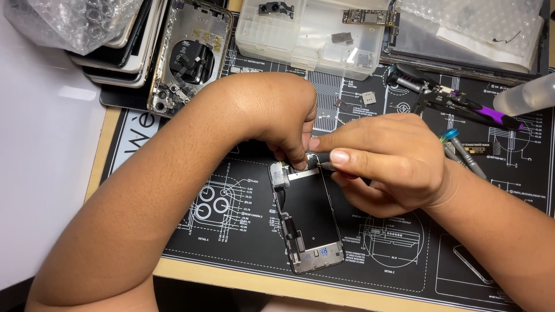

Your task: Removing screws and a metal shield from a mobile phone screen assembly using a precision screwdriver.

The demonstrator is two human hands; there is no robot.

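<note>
Phone frame [306,222], opened and stripped, lies at lower centre on my black printed mat [404,254]: a thin metal rim around a dark flat inside, a silvery plate at its bottom end. My left hand [277,112] pinches down on its top edge with the fingertips. My right hand [387,164] grips a slim dark tool [325,157] there. A clear plastic tray [312,34] sits at upper centre.

An opened phone frame [305,216] lies flat on the surface, its long axis running from 11 o'clock to 5 o'clock. Its inside is mostly dark, with metal edges, a silver plate at the lower end and small parts at the upper end.
</note>
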